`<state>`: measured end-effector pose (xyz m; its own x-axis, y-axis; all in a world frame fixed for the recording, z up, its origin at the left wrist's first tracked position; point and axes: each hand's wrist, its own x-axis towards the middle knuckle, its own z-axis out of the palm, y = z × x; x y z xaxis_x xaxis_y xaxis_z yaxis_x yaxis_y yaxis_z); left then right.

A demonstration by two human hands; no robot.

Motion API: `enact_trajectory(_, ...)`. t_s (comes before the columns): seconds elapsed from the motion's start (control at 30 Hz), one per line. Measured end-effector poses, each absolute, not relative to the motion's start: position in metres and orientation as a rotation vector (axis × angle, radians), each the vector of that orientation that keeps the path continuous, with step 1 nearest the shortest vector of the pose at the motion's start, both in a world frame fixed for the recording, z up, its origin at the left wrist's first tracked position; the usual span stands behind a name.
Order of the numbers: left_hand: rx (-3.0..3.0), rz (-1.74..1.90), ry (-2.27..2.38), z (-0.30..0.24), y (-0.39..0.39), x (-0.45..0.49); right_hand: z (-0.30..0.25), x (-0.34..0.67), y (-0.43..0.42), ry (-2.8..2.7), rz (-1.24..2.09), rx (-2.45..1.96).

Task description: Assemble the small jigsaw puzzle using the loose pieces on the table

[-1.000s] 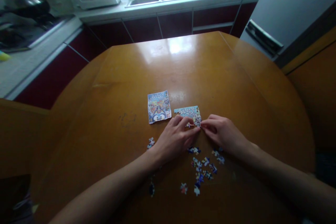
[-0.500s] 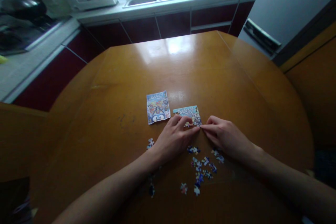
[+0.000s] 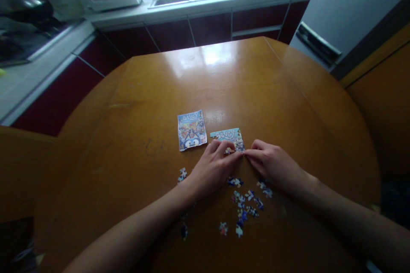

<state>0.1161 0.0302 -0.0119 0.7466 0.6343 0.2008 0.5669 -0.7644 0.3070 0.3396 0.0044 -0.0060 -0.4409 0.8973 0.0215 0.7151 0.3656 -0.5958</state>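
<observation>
A partly joined jigsaw puzzle point(image 3: 235, 135) with a light blue top strip lies mid-table. My left hand point(image 3: 215, 163) covers its lower left part, fingers curled and pressing on it, thumb tip at the lower right corner. From the right, my right hand point(image 3: 272, 160) pinches at that same corner with thumb and forefinger closed on a small jigsaw piece, mostly hidden by the fingertips. Left of the puzzle is a printed picture sheet point(image 3: 192, 131) with a penguin-like face along its bottom. Several loose jigsaw pieces point(image 3: 239, 213) are scattered below the hands.
The wooden table point(image 3: 153, 89) has rounded ends. More loose pieces point(image 3: 182, 174) lie beside my left forearm, which hides some of them. Beyond the table are a counter with a sink point(image 3: 173, 0), a stove with a pan point(image 3: 28, 6), and a fridge point(image 3: 355, 8).
Both hands stay at the puzzle's lower right corner, fingertips barely shifting. The whole view has moved slightly; the sheet and loose pieces keep their places.
</observation>
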Motion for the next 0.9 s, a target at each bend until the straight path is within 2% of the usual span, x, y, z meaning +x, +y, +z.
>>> enact_trajectory(0.27,2.588,0.548,0.946,-0.012,0.032,0.119,-0.007,0.348,0.018,-1.916,0.63,-1.481)
enact_trajectory(0.67,2.507,0.78,1.323,0.028,0.031,0.066,-0.004,0.358,0.022,-1.843,0.62,-1.522)
enact_trajectory(0.9,2.46,0.881,1.54,0.011,0.01,0.02,-0.003,0.364,0.026,-1.836,0.622,-1.557)
